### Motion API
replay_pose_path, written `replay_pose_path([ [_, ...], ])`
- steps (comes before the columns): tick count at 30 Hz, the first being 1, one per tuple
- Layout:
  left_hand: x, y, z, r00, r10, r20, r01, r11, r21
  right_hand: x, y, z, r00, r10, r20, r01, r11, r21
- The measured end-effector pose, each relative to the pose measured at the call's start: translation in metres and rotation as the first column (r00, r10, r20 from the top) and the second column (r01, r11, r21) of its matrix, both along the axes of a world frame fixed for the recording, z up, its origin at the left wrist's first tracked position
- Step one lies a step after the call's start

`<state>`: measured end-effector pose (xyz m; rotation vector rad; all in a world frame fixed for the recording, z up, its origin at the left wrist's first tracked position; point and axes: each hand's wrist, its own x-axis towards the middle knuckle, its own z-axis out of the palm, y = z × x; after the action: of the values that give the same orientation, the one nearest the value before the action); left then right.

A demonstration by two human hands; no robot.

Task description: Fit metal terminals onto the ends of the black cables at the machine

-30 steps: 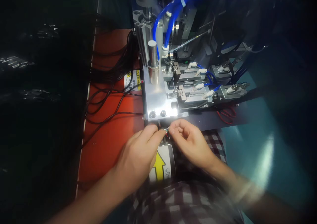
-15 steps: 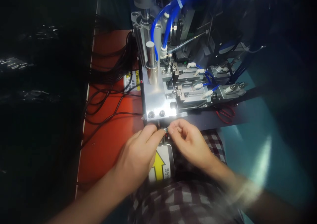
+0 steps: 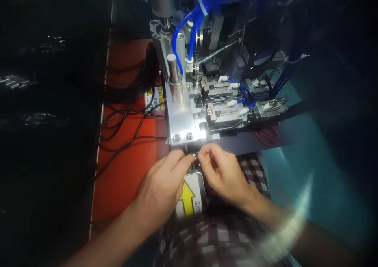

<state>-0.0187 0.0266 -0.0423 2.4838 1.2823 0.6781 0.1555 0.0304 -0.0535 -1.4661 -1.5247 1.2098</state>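
Between my two hands, just in front of the metal plate (image 3: 180, 119) of a machine, is a tiny dark part with thin red and light wires (image 3: 196, 158). My left hand (image 3: 165, 176) is closed, thumb and index finger pinched at its left side. My right hand (image 3: 221, 168) is also closed, its thumb and fingertips pinched at the right side. The fingertips hide most of the part, so its kind is unclear. Below the hands lies a white label (image 3: 190, 194) with a yellow arrow.
Behind the plate stand a metal post (image 3: 173, 72), blue air hoses (image 3: 191, 34) and small pneumatic cylinders (image 3: 227, 115) with white fittings. Black cables (image 3: 130, 89) run over the red surface (image 3: 125, 164) at left. A red wire coil (image 3: 265, 136) lies at right.
The view has shifted slightly, so the machine appears a little further left. Both hands keep their pinch on the small wired part with barely any movement.
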Motion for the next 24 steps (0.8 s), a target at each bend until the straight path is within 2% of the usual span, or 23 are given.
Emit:
replay_pose_path([
  [1,0.0000,-0.0003,0.0001,1.000,-0.001,0.000,0.001,1.000,-0.003,-0.0003,-0.0008,-0.0012,0.999,-0.005,-0.032,0.004,1.000,-0.023],
  [5,0.0010,-0.0001,0.0003,1.000,-0.002,0.007,0.002,1.000,0.005,0.0000,0.0010,-0.0019,0.953,-0.070,-0.295,-0.029,0.948,-0.317],
  [7,0.0016,0.0006,0.0007,1.000,0.001,0.008,-0.001,1.000,0.013,0.0014,0.0028,-0.0007,0.939,-0.082,-0.333,-0.047,0.932,-0.359],
  [16,0.0019,0.0001,0.0031,1.000,0.013,-0.003,-0.013,1.000,0.006,0.0019,0.0013,-0.0032,0.976,-0.076,-0.202,0.027,0.972,-0.234],
  [24,0.0016,0.0009,0.0016,1.000,0.015,-0.006,-0.015,1.000,0.016,0.0004,0.0018,-0.0014,0.987,0.006,-0.158,-0.023,0.994,-0.111],
])
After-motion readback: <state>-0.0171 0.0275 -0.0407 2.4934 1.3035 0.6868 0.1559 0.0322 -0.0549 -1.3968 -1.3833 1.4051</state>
